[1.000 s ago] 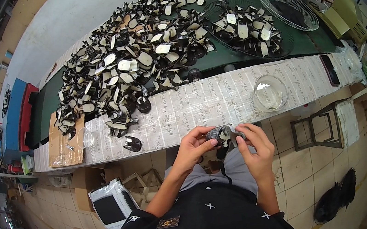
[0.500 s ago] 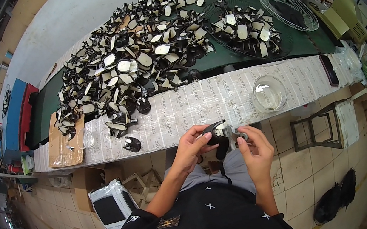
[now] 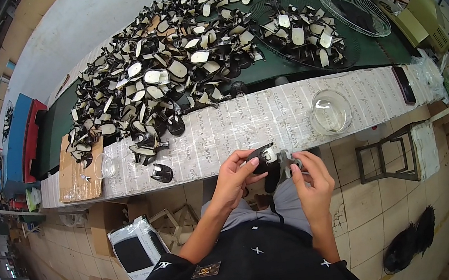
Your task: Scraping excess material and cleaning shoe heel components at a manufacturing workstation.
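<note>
Just beyond the table's near edge, my left hand (image 3: 236,177) grips a glossy black shoe heel (image 3: 264,161) with a cream-white part facing right. My right hand (image 3: 312,172) pinches a thin grey piece (image 3: 286,166) against the heel's right side; its kind I cannot make out. Another single black heel (image 3: 161,173) lies on the paper-covered table edge (image 3: 219,146), left of my hands. Behind it spreads a big pile of similar black heels (image 3: 151,77) with cream faces.
A round clear dish (image 3: 331,112) sits on the table at right, near a dark phone (image 3: 403,85). More heels fill a wire basket (image 3: 308,44) farther back. At left, a clear cup (image 3: 105,166) stands by cardboard (image 3: 77,176). A stool (image 3: 388,158) is below right.
The heel has turned slightly in my left hand, and the grey piece now shows lower beside it. My hands stay nearly in place. The view has shifted a little.
</note>
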Demonstrator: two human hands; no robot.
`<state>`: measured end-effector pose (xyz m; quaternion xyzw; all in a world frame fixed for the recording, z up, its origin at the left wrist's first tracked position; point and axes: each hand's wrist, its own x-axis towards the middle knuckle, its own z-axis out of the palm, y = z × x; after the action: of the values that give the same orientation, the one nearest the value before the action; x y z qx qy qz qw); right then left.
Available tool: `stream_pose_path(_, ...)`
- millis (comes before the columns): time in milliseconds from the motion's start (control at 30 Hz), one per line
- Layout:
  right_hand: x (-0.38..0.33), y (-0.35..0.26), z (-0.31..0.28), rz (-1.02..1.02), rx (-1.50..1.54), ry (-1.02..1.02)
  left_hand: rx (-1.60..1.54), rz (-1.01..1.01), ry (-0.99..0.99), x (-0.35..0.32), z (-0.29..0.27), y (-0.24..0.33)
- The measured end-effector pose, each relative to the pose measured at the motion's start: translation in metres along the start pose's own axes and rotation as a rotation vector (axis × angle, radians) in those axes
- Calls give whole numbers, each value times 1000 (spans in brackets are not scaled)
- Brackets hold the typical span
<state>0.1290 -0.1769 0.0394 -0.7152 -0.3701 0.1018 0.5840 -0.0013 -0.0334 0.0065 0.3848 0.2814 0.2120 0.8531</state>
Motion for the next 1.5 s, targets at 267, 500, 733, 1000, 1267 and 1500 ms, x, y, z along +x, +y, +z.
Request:
stream_pose_path(267, -1, -5, -1, -43, -56, 41, -28, -43, 14, 0, -3, -3)
stream_pose_path(500, -1, -4, 5, -72, -55, -31, -8, 0, 11, -1, -5, -4)
stream_pose_path(733, 3, -8, -5, -36, -96, 64, -1, 4, 21, -1, -7, -4)
stream_pose_path(1000, 0, -11, -1, 122, 147, -79, -12, -13, -81, -5, -2, 0)
stream_pose_path(1267, -2, -5, -7, 390, 706, -73, 49, 38, -142, -5, -1, 2)
stream_pose_path(1500, -10, 32, -36, 335, 1204, 35, -189, -60, -220, -6, -6, 1)
